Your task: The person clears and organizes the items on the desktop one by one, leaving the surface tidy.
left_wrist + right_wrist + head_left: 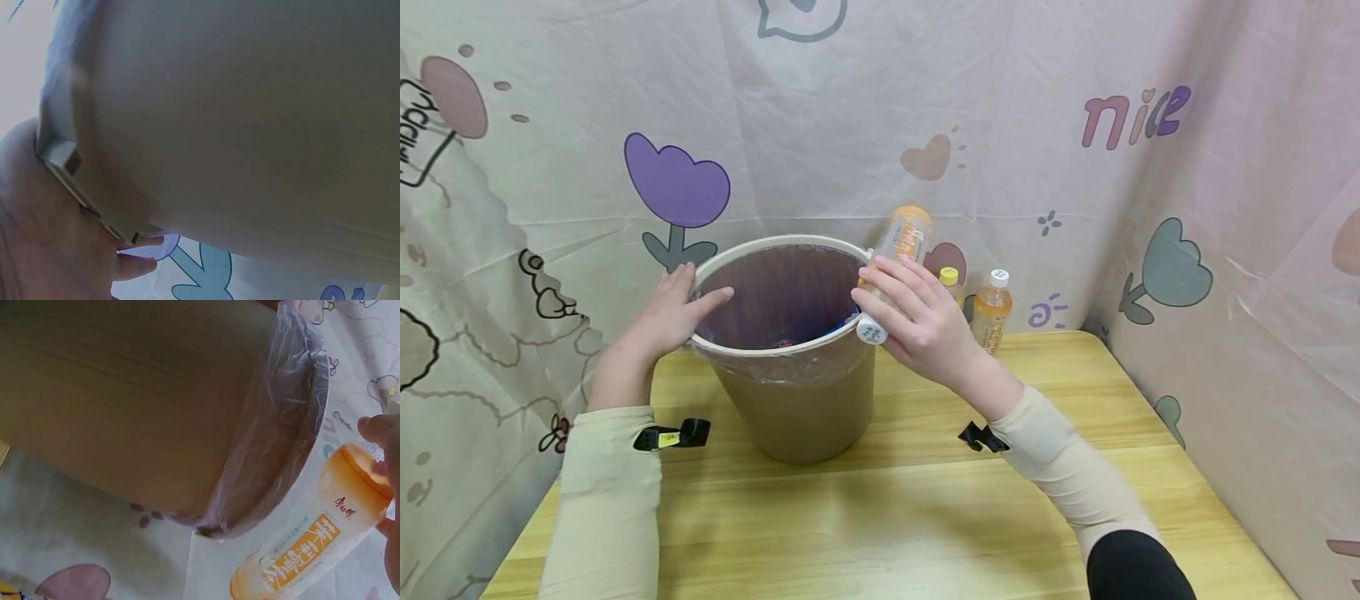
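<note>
A brown waste bin (797, 408) with a pale rim and a clear plastic liner (275, 425) stands upright on the table. My left hand (658, 321) rests at the left of its rim, thumb stretched over the opening and the other fingers straight along the outside. In the left wrist view, the bin's wall (250, 137) hides part of that hand. My right hand (917, 321) grips a clear drink bottle (306, 534) with an orange-and-white label, beside the rim's right side. The bottle is tilted, its white cap (871, 330) low and its orange-tinted base up.
Behind my right hand stand a yellow-capped bottle (950, 279) and a white-capped bottle of orange drink (992, 312). Small blue and red items lie in the bin. A printed cloth (820, 125) hangs behind and beside the wooden table (850, 533).
</note>
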{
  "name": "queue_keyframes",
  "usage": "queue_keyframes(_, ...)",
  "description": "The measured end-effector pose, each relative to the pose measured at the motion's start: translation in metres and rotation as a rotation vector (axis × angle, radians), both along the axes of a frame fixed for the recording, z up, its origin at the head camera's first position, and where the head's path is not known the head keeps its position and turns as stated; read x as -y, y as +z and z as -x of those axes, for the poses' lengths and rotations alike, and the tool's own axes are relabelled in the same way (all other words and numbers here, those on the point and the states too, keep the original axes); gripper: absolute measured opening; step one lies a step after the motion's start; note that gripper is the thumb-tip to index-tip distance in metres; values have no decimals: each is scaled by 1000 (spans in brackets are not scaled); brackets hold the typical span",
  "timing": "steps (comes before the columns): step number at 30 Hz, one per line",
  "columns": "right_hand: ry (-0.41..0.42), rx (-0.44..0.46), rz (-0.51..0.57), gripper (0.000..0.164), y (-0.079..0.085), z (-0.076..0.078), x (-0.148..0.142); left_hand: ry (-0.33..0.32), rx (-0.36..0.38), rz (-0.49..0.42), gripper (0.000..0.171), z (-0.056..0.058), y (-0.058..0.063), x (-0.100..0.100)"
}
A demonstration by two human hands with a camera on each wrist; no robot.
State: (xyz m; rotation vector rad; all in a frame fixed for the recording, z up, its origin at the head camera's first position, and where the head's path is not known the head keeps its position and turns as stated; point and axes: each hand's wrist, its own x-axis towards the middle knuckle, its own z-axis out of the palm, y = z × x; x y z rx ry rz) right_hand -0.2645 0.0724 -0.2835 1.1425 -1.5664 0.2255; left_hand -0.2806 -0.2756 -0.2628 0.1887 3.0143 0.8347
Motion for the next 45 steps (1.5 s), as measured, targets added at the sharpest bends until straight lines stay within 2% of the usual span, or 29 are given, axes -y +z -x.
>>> queue_keyframes(16, 137, 30, 49, 33, -9, 5, 29, 4, 7, -11, 96, 0, -2, 2)
queue_keyframes(28, 270, 124, 92, 36, -15, 13, 36, 3, -1, -23, 96, 0, -1, 0)
queue_keyframes(36, 296, 189, 157, 42, -18, 21, 41, 4, 8, -19, 95, -1, -1, 0)
queue_keyframes(40, 297, 225, 127, 42, -23, 25, 43, 6, 11, -20, 95, 0, -2, 0)
queue_keyframes(45, 303, 320, 87, 39, -32, 30, 45, 3, 6, -30, 95, 0, -1, -1)
